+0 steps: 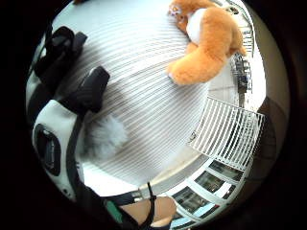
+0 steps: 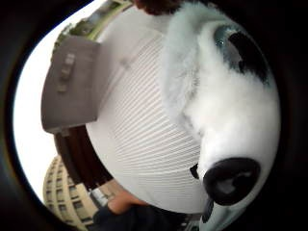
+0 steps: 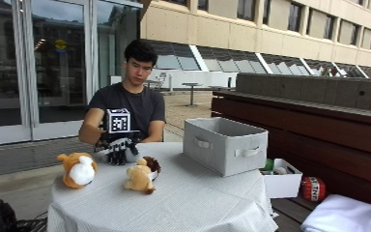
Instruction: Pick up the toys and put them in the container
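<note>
In the outside view the gloved right hand (image 3: 117, 150) covers most of a grey-and-white plush (image 3: 129, 152), so only a pale edge shows beside the fingers. The thumb-side palm view cuts the plush's face (image 2: 231, 115) at the rim, leaving one eye and the nose. The little-finger-side view crops the orange toy (image 1: 206, 40) at its head. The container (image 3: 224, 145) hides its own inside from the outside camera. The small toy (image 3: 142, 175) is too small to tell its kind
</note>
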{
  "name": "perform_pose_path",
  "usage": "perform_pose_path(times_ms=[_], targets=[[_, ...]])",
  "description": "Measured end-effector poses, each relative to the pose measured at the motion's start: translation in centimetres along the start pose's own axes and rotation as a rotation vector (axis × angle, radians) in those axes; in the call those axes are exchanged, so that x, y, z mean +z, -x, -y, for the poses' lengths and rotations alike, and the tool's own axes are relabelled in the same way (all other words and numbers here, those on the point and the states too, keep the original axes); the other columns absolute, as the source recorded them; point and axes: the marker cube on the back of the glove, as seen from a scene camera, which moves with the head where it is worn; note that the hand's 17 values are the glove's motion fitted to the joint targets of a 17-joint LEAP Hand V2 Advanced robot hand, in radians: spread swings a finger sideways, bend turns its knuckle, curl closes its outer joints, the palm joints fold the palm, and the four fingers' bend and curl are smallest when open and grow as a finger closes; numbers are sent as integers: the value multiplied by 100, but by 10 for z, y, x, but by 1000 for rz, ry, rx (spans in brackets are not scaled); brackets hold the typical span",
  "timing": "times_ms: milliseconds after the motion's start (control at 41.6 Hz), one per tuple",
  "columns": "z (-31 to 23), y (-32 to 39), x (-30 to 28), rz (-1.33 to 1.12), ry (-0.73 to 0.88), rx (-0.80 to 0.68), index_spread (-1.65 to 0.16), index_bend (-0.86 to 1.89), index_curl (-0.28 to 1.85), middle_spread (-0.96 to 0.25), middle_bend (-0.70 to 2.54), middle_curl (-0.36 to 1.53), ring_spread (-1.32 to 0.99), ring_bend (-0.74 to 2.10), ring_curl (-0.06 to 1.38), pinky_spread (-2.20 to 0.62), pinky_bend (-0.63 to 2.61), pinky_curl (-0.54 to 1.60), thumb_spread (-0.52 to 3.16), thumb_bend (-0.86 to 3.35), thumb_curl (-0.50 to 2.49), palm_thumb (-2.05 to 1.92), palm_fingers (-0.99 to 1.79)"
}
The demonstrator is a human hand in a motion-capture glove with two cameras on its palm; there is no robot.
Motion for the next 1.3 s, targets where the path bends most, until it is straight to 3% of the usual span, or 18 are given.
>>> perform_pose_path(times_ms=[120,337,481,697,841,1082,1298], targets=[[5,-4,-12,-41,-26,-51,-29,10,21,-16,60,53,-35,91,44,-37,83,38,117,47,53,95,108],[31,3,-63,20,-53,8,-31,2,15,-19,82,59,-33,94,46,-42,82,39,102,46,59,95,109],[57,33,-133,20,-183,179,-33,3,7,-26,77,57,-38,113,49,-44,84,39,98,31,58,76,107],[65,105,-258,-25,-317,-78,-37,9,1,-34,70,56,-39,121,51,-46,87,39,90,24,63,72,104],[79,171,-308,-34,-371,-131,-38,16,1,-37,67,56,-39,119,49,-46,84,38,86,21,67,72,109],[61,286,-337,-56,-384,-246,-39,18,3,-40,64,58,-39,116,47,-47,80,37,80,18,73,73,114],[61,360,-324,-55,-367,-297,-38,19,6,-42,63,59,-40,115,46,-47,79,36,77,15,77,73,116]])
